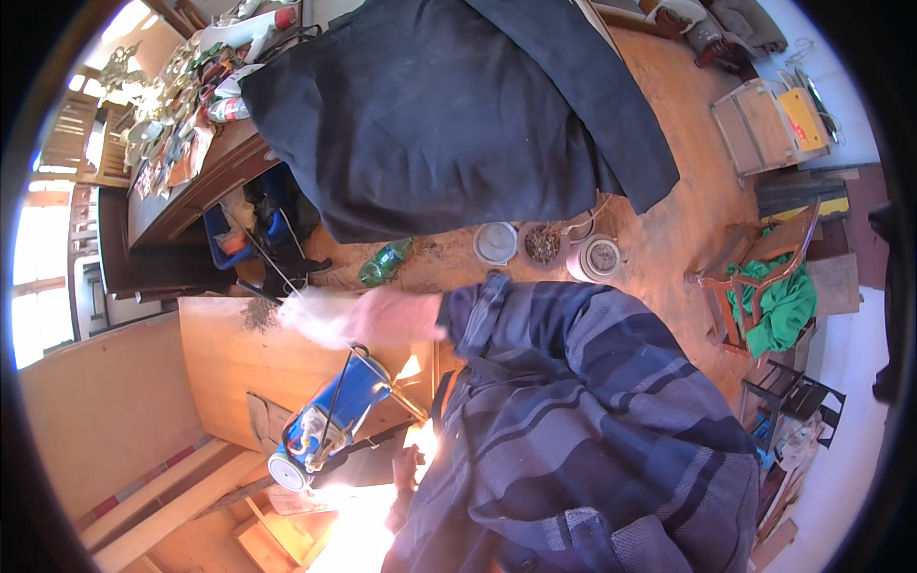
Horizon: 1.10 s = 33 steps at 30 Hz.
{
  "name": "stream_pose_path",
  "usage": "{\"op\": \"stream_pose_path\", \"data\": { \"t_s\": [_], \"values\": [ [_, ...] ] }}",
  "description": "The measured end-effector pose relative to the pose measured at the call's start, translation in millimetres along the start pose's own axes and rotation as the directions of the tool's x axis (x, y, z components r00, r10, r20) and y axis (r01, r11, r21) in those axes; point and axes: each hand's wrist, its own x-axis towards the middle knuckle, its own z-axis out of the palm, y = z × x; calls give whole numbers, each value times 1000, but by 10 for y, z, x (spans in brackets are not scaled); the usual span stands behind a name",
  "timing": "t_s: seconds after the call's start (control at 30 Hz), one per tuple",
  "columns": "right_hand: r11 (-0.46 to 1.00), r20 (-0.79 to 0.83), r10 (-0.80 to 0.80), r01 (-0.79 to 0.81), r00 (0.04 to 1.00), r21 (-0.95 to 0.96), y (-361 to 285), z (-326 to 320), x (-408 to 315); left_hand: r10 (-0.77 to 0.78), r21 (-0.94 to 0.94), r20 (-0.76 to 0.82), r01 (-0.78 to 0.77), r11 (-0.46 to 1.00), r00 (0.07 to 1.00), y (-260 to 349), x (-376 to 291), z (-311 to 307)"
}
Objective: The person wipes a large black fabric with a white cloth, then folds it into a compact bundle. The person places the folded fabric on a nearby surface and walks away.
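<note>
My right hand (358, 315), badly blurred, reaches left over a wooden board (222, 351). It is closed around a thin dark-ended rod (258, 292), with a pale blur about the fingers. A small heap of dark debris (261, 315) lies under the rod's end. Below this hand a blue cylindrical tank (344, 405) with fittings, a black strap and a brass-coloured tube lies tilted. My left hand (406, 465) is low down, close to my body and to the tank's right, its fingers bent; strong glare hides what it may hold.
A dark cloth (444, 122) covers a large surface ahead. On the floor stand a green plastic bottle (385, 262), a lidded tub (495, 243) and several pots. A cluttered desk (208, 186) is at upper left. A wooden chair (759, 286) with green cloth stands at right.
</note>
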Motion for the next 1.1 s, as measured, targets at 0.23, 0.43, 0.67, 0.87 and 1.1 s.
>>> {"op": "stream_pose_path", "data": {
  "t_s": [0.23, 0.43, 0.67, 0.87, 1.1],
  "values": [
    [670, -375, 397, -544, 838, -505, 860, -973, -1429, -94, 26, -58, 95, 995, 994, 119, -427, 34],
    [489, -424, 661, -784, 619, -382, 1000, -516, -2517, -100, 49, 74, 97, 994, 992, 23, -130, -104],
    [781, -412, 4, -260, 911, -568, 225, -1073, -1077, -32, -184, 58, 42, 982, 998, 481, 798, -351],
    [186, -726, 657, -977, 204, -106, 626, -1065, -3496, 95, -166, 7, -92, 982, 995, 1093, 1278, -320],
    [614, -829, 322, -767, 457, -184, 164, -1662, -2816, 576, 275, -299, -510, 815, 761, 1967, 1554, 221]
  ]
}}
